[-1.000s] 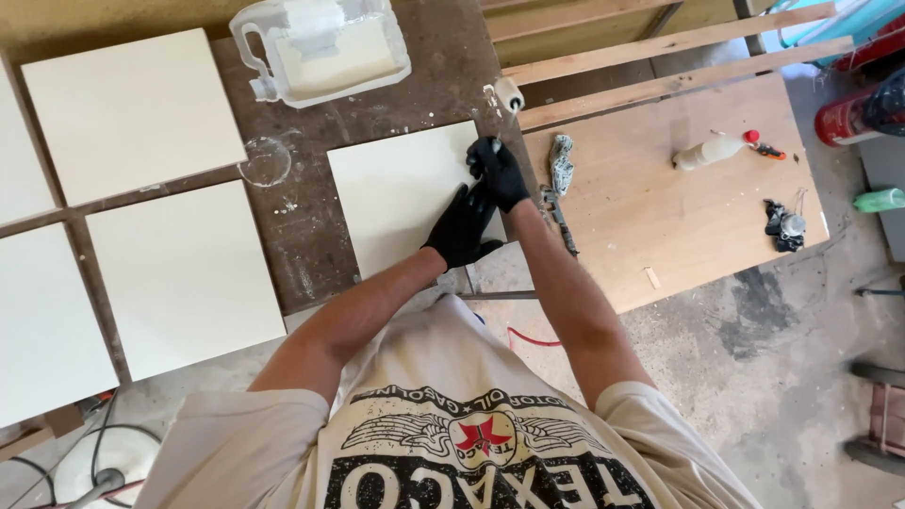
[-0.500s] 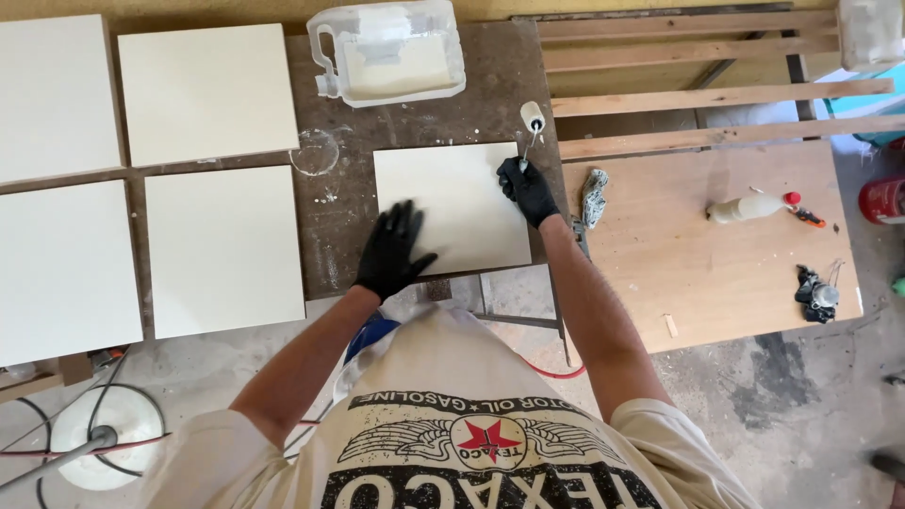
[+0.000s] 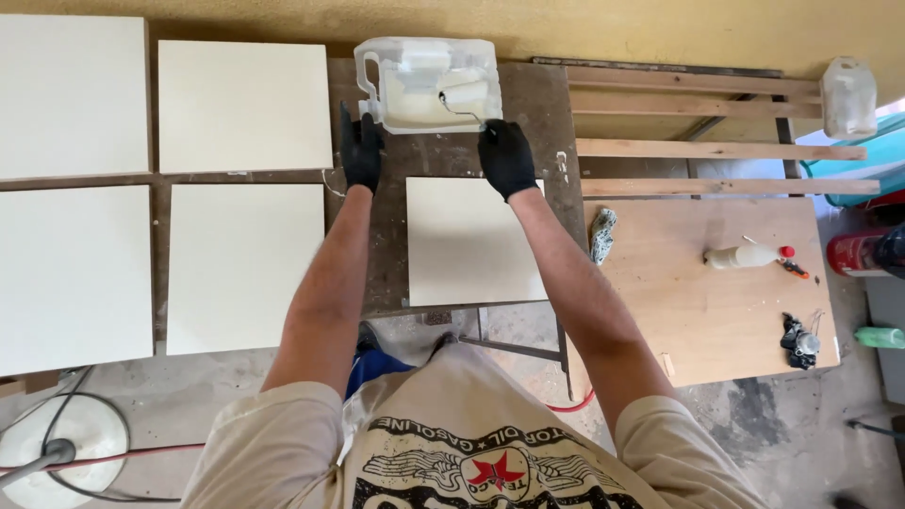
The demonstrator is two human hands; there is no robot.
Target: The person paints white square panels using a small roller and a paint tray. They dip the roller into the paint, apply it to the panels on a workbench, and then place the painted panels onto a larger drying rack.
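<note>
A workshop: paint-stained workbench [image 3: 556,94], white panels [image 3: 243,106] laid out, rough planks [image 3: 716,149], dusty concrete floor [image 3: 801,424].

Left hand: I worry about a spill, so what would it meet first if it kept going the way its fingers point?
The left hand points up the bench, beside the cut-open plastic jug. Going straight on, it would probably brush the jug's handle side first, then the yellow wall behind; depth is unclear.

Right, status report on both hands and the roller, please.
Left hand steadies cut-open jug tray. Right hand holds mini paint roller, head in the tray. Nothing blocking.
</note>
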